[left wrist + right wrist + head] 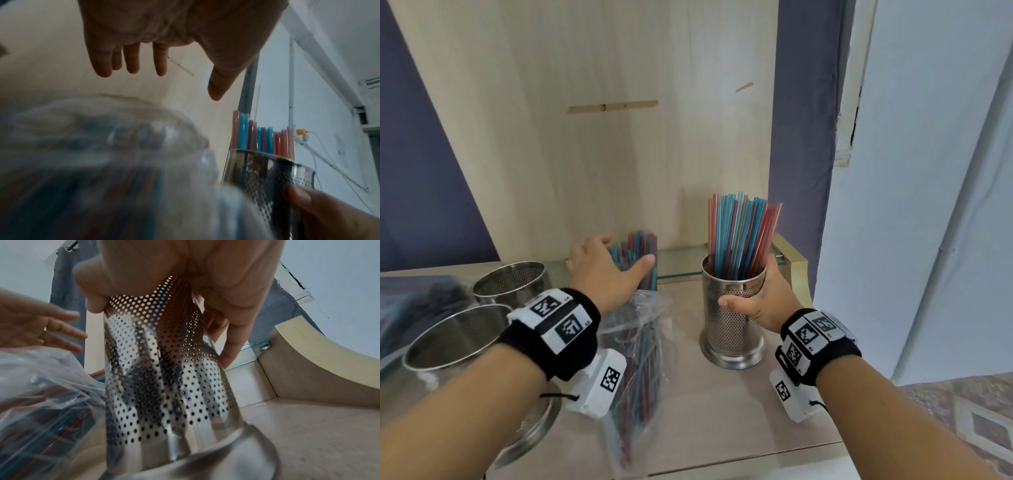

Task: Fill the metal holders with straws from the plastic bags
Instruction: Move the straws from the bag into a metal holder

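A perforated metal holder (pixel 732 329) stands upright on the beige counter, packed with red and blue straws (pixel 739 236). My right hand (pixel 760 301) grips its upper wall, thumb on the near side, fingers round the far side (pixel 232 337). A clear plastic bag (pixel 637 363) of red and blue straws lies to the holder's left, straw ends (pixel 637 250) poking out of its far mouth. My left hand (pixel 609 270) hovers spread over those straw ends with fingers straight (pixel 131 61), holding nothing. In the left wrist view the bag (pixel 102 162) is a blur below the palm.
Two empty perforated metal holders (pixel 513 281) (pixel 458 339) stand at the left, beside another blurred bag (pixel 410 301). A pale wooden panel (pixel 585 137) rises behind, with a glass shelf edge (pixel 678 274) and a curved beige rim (pixel 798 274) at the right. Floor lies beyond the counter's right edge.
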`<act>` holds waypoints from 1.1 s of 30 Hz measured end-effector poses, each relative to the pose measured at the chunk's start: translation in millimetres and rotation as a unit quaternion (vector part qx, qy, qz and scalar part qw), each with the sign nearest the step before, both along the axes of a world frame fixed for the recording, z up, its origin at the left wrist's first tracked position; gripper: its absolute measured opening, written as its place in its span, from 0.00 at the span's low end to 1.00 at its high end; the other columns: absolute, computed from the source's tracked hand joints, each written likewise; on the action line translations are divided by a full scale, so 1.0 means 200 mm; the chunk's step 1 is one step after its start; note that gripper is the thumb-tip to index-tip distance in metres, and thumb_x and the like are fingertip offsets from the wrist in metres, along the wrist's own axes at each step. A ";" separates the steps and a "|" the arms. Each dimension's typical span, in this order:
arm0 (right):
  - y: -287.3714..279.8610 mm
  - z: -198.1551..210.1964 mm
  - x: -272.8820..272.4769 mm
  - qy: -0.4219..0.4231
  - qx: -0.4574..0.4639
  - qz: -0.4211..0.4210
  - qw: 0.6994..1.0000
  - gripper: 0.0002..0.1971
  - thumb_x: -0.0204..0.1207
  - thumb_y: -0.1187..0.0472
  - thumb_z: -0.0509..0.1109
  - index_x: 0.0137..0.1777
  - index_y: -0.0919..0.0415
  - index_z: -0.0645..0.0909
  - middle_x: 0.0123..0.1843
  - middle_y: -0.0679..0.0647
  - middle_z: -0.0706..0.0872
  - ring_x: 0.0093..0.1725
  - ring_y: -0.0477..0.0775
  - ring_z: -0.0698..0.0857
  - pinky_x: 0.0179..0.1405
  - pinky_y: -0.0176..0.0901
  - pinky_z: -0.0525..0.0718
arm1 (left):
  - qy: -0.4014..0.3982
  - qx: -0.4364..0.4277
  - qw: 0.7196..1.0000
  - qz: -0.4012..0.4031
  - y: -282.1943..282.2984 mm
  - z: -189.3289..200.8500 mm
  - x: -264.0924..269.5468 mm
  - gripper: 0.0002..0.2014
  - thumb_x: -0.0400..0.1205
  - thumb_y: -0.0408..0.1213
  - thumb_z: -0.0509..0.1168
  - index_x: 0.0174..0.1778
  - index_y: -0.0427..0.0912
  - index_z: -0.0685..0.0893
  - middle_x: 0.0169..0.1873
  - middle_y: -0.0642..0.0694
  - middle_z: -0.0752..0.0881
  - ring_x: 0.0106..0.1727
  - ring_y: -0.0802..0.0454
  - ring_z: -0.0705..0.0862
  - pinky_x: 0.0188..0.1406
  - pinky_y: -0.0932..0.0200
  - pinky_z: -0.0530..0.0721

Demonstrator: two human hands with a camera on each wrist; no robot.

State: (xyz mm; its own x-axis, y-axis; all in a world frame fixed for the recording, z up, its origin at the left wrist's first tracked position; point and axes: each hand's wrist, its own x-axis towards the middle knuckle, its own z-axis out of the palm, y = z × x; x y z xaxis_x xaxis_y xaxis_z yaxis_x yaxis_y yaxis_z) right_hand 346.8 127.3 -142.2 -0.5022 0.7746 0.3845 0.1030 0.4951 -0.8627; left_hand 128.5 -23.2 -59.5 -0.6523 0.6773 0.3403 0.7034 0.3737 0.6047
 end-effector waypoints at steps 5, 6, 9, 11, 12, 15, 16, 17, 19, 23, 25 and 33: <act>-0.01 0.00 -0.01 -0.012 -0.005 -0.016 1.000 0.54 0.47 0.41 0.87 0.72 0.42 0.60 0.67 0.44 0.82 0.66 0.45 0.83 0.69 0.52 0.82 | -0.081 -0.056 0.995 0.013 -0.04 -0.19 -0.01 0.67 0.54 0.78 0.69 0.81 0.39 0.55 0.76 0.36 0.64 0.77 0.37 0.64 0.76 0.38 0.67; -0.02 0.01 0.00 -0.014 -0.006 -0.016 1.000 0.54 0.47 0.41 0.87 0.72 0.42 0.60 0.67 0.44 0.82 0.66 0.45 0.82 0.69 0.52 0.82 | -0.094 -0.072 0.993 0.013 -0.04 -0.21 -0.01 0.71 0.50 0.80 0.68 0.82 0.40 0.50 0.78 0.37 0.61 0.79 0.37 0.62 0.77 0.37 0.65; -0.03 0.03 0.00 -0.032 -0.009 -0.017 0.999 0.56 0.47 0.38 0.87 0.75 0.46 0.61 0.68 0.43 0.81 0.67 0.44 0.82 0.69 0.51 0.82 | -0.129 -0.102 0.986 0.029 -0.04 -0.25 -0.01 0.76 0.49 0.77 0.73 0.83 0.42 0.39 0.82 0.36 0.55 0.81 0.36 0.57 0.80 0.38 0.60; -0.04 0.05 0.01 -0.066 -0.016 -0.019 0.997 0.59 0.47 0.34 0.86 0.77 0.48 0.61 0.69 0.43 0.80 0.67 0.44 0.81 0.68 0.50 0.81 | -0.150 -0.097 0.983 0.035 -0.02 -0.27 -0.04 0.82 0.41 0.78 0.73 0.83 0.44 0.36 0.82 0.37 0.56 0.81 0.36 0.58 0.80 0.38 0.61; -0.06 0.08 0.01 -0.099 -0.020 -0.032 0.994 0.59 0.47 0.31 0.84 0.78 0.47 0.61 0.70 0.43 0.80 0.68 0.45 0.81 0.68 0.50 0.81 | -0.160 -0.087 0.983 0.036 -0.01 -0.28 -0.06 0.84 0.36 0.79 0.72 0.83 0.46 0.36 0.81 0.37 0.59 0.81 0.37 0.61 0.79 0.38 0.63; -0.19 0.19 0.03 -0.308 -0.011 -0.093 0.947 0.43 0.63 0.25 0.71 0.67 0.58 0.73 0.60 0.48 0.84 0.60 0.52 0.84 0.60 0.46 0.82 | -0.215 -0.050 0.975 0.030 0.01 -0.31 -0.13 0.87 0.29 0.77 0.74 0.81 0.51 0.33 0.77 0.40 0.69 0.76 0.40 0.71 0.77 0.40 0.69; -0.25 0.24 0.04 -0.390 -0.016 -0.111 0.914 0.35 0.70 0.28 0.66 0.56 0.61 0.76 0.51 0.51 0.84 0.52 0.53 0.84 0.52 0.43 0.82 | -0.240 -0.044 0.969 0.025 0.01 -0.32 -0.15 0.87 0.30 0.74 0.77 0.80 0.52 0.33 0.76 0.40 0.70 0.74 0.40 0.72 0.76 0.40 0.70; -0.31 0.27 0.04 -0.449 -0.006 -0.114 0.886 0.29 0.75 0.30 0.62 0.49 0.60 0.76 0.44 0.52 0.82 0.45 0.52 0.82 0.44 0.40 0.80 | -0.263 -0.041 0.964 0.020 0.01 -0.33 -0.16 0.87 0.32 0.70 0.80 0.80 0.52 0.32 0.75 0.39 0.70 0.73 0.39 0.73 0.76 0.40 0.70; -0.42 0.31 0.02 -0.489 0.024 -0.080 0.868 0.27 0.79 0.34 0.59 0.47 0.60 0.82 0.36 0.52 0.80 0.35 0.51 0.80 0.34 0.39 0.76 | -0.289 -0.042 0.956 0.017 0.00 -0.33 -0.17 0.83 0.41 0.63 0.85 0.81 0.49 0.32 0.75 0.38 0.69 0.74 0.37 0.72 0.76 0.40 0.69; -0.49 0.29 -0.14 -0.411 -0.001 0.017 0.912 0.29 0.83 0.40 0.60 0.59 0.69 0.85 0.55 0.63 0.89 0.54 0.60 0.86 0.56 0.48 0.82 | -0.301 -0.026 0.953 0.012 0.00 -0.35 -0.17 0.70 0.56 0.52 0.86 0.81 0.40 0.40 0.72 0.36 0.71 0.72 0.38 0.73 0.74 0.47 0.70; -0.49 0.25 -0.27 -0.357 -0.047 0.041 0.932 0.30 0.85 0.44 0.59 0.78 0.65 0.70 0.76 0.62 0.77 0.72 0.60 0.78 0.71 0.50 0.74 | -0.310 -0.002 0.951 -0.007 0.01 -0.36 -0.15 0.67 0.59 0.45 0.86 0.80 0.41 0.42 0.69 0.39 0.72 0.69 0.43 0.74 0.72 0.50 0.71; -0.32 0.11 -0.68 -0.111 -0.213 0.002 0.971 0.38 0.79 0.43 0.68 0.83 0.61 0.59 0.78 0.57 0.74 0.75 0.60 0.75 0.76 0.54 0.71 | -0.233 0.032 0.968 -0.086 -0.01 -0.40 -0.18 0.61 0.55 0.50 0.86 0.76 0.39 0.54 0.62 0.47 0.80 0.59 0.48 0.82 0.61 0.49 0.82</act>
